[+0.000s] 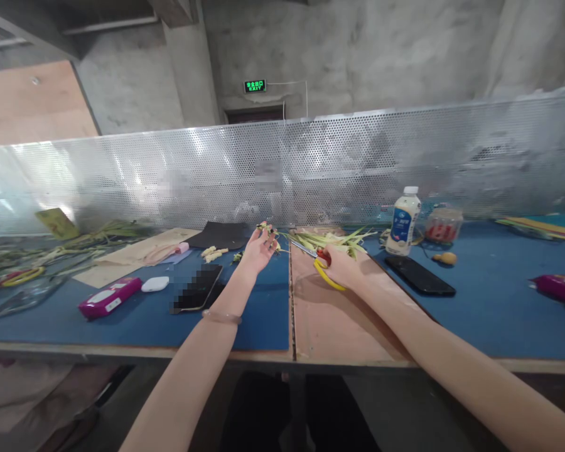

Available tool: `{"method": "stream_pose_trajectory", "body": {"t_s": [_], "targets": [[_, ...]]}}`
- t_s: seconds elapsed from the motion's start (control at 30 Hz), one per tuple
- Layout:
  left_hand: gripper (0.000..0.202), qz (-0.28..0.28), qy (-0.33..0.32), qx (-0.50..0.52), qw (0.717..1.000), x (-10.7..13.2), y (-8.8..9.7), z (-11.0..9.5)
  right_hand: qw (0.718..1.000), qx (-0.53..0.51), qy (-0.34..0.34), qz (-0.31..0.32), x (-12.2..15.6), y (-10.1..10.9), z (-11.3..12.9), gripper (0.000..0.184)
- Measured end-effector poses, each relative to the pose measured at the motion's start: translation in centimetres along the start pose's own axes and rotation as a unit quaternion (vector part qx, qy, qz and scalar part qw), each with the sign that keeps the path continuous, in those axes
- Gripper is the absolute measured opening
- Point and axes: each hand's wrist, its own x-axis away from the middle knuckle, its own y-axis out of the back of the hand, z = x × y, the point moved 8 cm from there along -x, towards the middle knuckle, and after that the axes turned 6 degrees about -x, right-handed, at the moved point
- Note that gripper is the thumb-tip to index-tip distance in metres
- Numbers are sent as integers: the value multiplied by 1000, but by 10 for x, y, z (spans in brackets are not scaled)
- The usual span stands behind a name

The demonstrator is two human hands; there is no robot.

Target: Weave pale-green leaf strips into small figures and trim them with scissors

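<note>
My left hand is raised over the blue table top, its fingers pinched on a small green plant piece. To its right, my right hand grips a pair of scissors with yellow and red handles, the blades pointing left toward the left hand. Just behind the scissors lies a heap of pale green stalks on a brown paper sheet. Small pale cut bits lie left of my left hand.
A white bottle, a clear tub of red things and a black phone sit at right. Another phone, a white case and a pink pack lie at left. A perforated metal screen backs the table.
</note>
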Motion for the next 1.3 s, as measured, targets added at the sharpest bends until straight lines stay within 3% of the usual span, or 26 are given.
{"method": "stream_pose_trajectory", "body": {"t_s": [0.4,0.9,1.3], "targets": [[26,-2,-4,2,1000,1,-2,-1,1000,8,-3,5,-2,0,-3,26],[26,52,14,-36,998,2,-10,8,1000,11,-6,13,-1,1,-4,26],[26,55,13,-47,997,2,-10,8,1000,17,-17,14,-2,0,-6,26]]}}
